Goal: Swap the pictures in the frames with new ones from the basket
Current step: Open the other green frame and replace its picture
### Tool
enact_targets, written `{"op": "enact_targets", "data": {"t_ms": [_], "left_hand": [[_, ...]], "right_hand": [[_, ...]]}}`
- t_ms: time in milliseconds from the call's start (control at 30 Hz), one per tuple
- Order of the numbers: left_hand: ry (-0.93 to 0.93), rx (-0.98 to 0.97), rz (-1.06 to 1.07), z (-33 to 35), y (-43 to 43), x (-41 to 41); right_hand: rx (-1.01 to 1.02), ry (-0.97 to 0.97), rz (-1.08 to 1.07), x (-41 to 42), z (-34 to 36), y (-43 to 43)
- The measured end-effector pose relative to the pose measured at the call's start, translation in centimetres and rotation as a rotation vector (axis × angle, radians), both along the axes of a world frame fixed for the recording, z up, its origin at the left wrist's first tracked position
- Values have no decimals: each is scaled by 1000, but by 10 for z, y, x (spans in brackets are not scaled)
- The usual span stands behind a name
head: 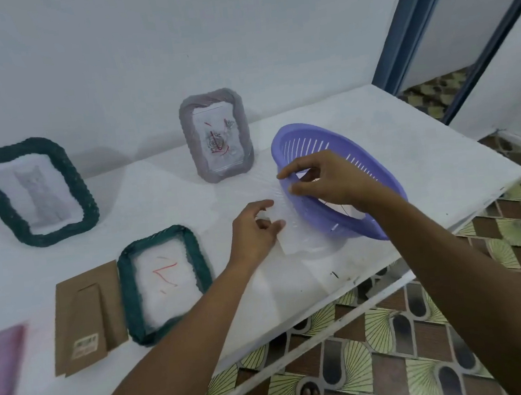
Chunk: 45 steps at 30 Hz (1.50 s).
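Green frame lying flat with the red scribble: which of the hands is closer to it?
Left. The left hand is just right of the flat green frame, holding a white sheet. The right hand is farther right, at the purple basket rim, pinching the same sheet.

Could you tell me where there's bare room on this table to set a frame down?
Free: between the leaning green frame and grey frame; the far corner behind the basket. Crowded: front left, with cardboard back and flat green frame side by side.
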<state>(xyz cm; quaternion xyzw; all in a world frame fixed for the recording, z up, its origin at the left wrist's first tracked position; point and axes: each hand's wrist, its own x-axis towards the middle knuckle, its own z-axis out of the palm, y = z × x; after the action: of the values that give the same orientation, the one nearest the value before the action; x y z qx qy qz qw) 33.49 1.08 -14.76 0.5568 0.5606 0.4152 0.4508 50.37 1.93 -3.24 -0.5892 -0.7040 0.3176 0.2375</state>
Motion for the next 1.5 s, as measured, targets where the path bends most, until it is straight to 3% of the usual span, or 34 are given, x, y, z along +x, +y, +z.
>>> {"op": "enact_targets", "data": {"t_ms": [133, 300, 533, 667, 833, 1000, 1067, 1267, 1500], "left_hand": [[244, 149, 9, -7, 2, 4], [747, 223, -14, -12, 5, 0], [835, 136, -49, -14, 6, -4], [813, 147, -49, -14, 6, -5], [753, 116, -64, -9, 7, -7], [221, 145, 68, 11, 6, -6], [117, 91, 35, 23, 9, -1], [128, 178, 5, 26, 16, 4], [140, 173, 32, 25, 18, 5]], "right_hand": [[16, -7, 8, -5, -7, -1], [23, -25, 28, -13, -16, 0], [18, -23, 57, -17, -29, 4], [15, -28, 76, -19, -34, 4], [-14, 141, -2, 0, -36, 12], [17, -387, -37, 22, -53, 34], [-20, -506, -26, 21, -61, 38], [27, -638, -27, 16, -73, 44], [11, -466, -127, 22, -74, 47]]}}
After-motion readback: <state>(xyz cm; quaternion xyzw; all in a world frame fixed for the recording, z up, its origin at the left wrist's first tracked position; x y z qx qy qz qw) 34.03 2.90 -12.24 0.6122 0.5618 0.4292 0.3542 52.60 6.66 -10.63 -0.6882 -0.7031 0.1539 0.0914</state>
